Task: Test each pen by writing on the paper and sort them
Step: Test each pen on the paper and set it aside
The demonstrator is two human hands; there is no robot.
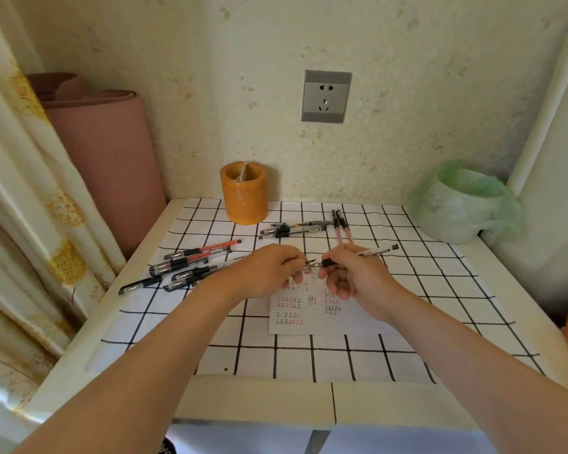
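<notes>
Clear pen point(371, 252) in two hands point(269, 268) point(358, 280), one paper point(312, 327)

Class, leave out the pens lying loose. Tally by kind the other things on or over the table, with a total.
Orange pen holder: 1
Bag-lined bin: 1
Sheet of paper: 1
Checked cloth: 1
Held pen: 1
Total: 5

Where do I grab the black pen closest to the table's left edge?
Pinch the black pen from above at its dark rubber grip, fingers across the barrel, approaching from the near-left. It lies flat and diagonal with that end clear of the pile; its far end runs among other pens. The left hand and right hand hold another pen.
</notes>
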